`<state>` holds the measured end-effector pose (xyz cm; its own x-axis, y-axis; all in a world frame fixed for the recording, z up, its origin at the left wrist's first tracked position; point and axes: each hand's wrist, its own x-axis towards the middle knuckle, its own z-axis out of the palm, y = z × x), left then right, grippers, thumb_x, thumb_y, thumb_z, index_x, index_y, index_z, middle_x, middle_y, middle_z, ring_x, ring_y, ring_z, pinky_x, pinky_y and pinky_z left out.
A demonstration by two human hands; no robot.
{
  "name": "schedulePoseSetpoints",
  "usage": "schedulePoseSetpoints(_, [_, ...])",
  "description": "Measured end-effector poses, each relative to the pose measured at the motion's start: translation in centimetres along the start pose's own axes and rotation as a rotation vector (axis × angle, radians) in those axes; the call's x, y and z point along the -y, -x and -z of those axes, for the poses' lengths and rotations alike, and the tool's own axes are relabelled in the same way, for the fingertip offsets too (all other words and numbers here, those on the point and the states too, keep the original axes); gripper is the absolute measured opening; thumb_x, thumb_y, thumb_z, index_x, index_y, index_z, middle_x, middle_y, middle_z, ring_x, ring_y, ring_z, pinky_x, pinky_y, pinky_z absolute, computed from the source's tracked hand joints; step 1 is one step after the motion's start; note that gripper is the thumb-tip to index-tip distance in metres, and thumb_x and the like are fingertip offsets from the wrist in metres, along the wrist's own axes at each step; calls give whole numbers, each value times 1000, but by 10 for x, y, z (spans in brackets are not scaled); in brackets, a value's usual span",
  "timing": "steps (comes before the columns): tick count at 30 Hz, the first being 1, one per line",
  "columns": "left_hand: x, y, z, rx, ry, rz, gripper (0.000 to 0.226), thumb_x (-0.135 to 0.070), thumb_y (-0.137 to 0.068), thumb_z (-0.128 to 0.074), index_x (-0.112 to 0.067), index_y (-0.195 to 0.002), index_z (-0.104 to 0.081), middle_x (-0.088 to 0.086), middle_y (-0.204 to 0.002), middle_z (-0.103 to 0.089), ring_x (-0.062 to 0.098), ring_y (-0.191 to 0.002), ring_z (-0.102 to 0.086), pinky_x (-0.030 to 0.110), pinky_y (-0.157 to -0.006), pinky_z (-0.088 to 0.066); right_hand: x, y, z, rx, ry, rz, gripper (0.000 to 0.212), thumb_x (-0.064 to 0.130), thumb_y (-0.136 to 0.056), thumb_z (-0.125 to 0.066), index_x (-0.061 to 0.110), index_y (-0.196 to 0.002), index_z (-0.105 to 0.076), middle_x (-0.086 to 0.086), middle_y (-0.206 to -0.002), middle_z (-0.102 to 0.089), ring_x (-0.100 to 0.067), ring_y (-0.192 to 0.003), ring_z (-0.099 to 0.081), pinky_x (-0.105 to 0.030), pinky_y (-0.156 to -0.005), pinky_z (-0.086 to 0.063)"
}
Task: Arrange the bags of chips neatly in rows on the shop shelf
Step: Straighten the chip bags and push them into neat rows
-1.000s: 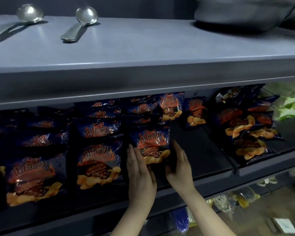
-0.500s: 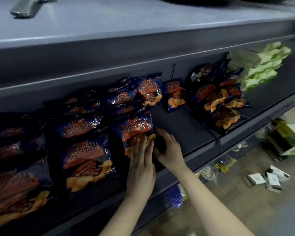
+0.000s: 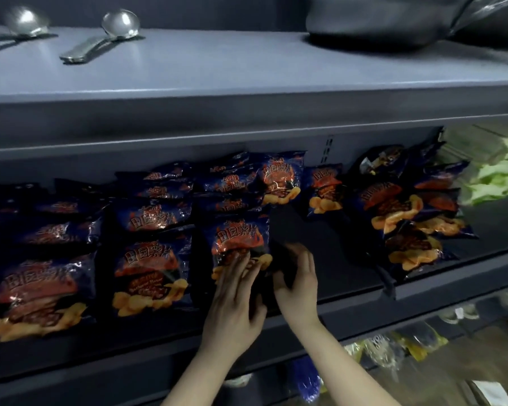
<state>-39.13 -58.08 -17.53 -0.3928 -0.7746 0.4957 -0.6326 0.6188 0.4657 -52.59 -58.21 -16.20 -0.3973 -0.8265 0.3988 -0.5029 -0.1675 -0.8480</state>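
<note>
Glossy dark-blue chip bag with orange-red print (image 3: 239, 238), flat at the front of the dark grey metal shelf (image 3: 335, 253), long axis front to back, top pointing rearward. Left grip (image 3: 232, 312) released, straight fingers pressing its lower half. Right grip (image 3: 298, 285) at its right lower edge, blurred: clasping or nudging, cannot tell. Probably squaring it; untidy heap of matching bags (image 3: 405, 212) further right, nearer the right grip.

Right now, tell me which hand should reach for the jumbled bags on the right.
Right. The right hand sits beside the front bag, nearest the jumbled pile; the left hand lies flat on that bag.
</note>
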Motion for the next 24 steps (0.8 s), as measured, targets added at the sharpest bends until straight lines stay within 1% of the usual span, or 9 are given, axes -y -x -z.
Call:
schedulePoseSetpoints(3, [-5, 1, -3, -102, 46, 36, 46, -21, -85, -46, -13, -131, -44, 4, -147, -32, 21, -142, -21, 31, -118, -11, -4, -7, 11, -11, -98, -48, 52, -10, -77, -54, 22, -118, -47, -2, -119, -48, -7, -112, -48, -6, -94, -35])
schedulePoseSetpoints(6, [-24, 0, -11, -125, 50, 50, 42, -20, -84, -45, -19, -126, -45, -3, -145, -34, 20, -139, -25, 27, -117, -7, -8, -13, 32, -24, -130, -17, 52, -11, -76, -52, 20, -119, -48, -2, -120, -49, -8, -114, -47, -6, -95, -33])
schedulePoseSetpoints(8, [-43, -6, -22, -136, 57, 60, 41, -20, -84, -44, -23, -125, -45, -7, -144, -33, 18, -138, -27, 32, -117, -13, -10, -22, 49, -24, -148, 34, 50, -7, -75, -51, 19, -118, -49, -3, -119, -49, -11, -115, -48, -12, -96, -37])
schedulePoseSetpoints(10, [-62, -17, -33, -156, 84, 90, 41, -20, -83, -44, -26, -124, -44, -8, -143, -32, 15, -136, -27, 43, -112, -24, -10, -34, 69, -25, -167, 85, 48, -3, -74, -49, 16, -118, -49, -3, -118, -50, -14, -115, -49, -21, -97, -41])
schedulePoseSetpoints(12, [-80, -33, -43, -170, 109, 102, 42, -20, -82, -44, -27, -123, -44, -9, -143, -32, 11, -136, -26, 46, -110, -28, -9, -49, 93, -47, -178, 142, 49, -3, -73, -48, 16, -118, -49, -4, -118, -49, -14, -116, -49, -21, -98, -41])
schedulePoseSetpoints(17, [-127, -73, -70, -194, 232, 131, 46, -19, -80, -47, -28, -125, -42, -10, -143, -30, 6, -136, -27, 18, -111, -20, -21, -85, 159, -164, -38, 248, 44, -8, -75, -51, 7, -116, -52, -9, -122, -51, -14, -119, -45, -14, -100, -36])
schedulePoseSetpoints(21, [-158, -89, -102, -236, 317, 267, 51, -3, -81, -59, -28, -123, -45, -4, -143, -32, 7, -134, -27, 5, -107, -16, -54, -99, 200, -126, 50, 177, 51, -16, -73, -57, 5, -119, -51, -14, -128, -49, -14, -127, -38, -5, -97, -30])
schedulePoseSetpoints(22, [-165, -92, -109, -214, 340, 289, 54, 0, -82, -60, -28, -124, -43, -3, -144, -31, 8, -134, -27, 3, -105, -15, -63, -101, 208, -113, 65, 170, 52, -16, -73, -57, 5, -120, -51, -14, -130, -47, -13, -131, -35, -10, -100, -33])
schedulePoseSetpoints(24, [-174, -97, -122, -157, 362, 320, 54, -2, -83, -61, -27, -128, -42, -2, -145, -30, 7, -135, -25, -1, -103, -13, -80, -105, 218, -60, 104, 154, 53, -9, -77, -58, 6, -127, -48, -12, -139, -41, -17, -137, -30, -30, -105, -38])
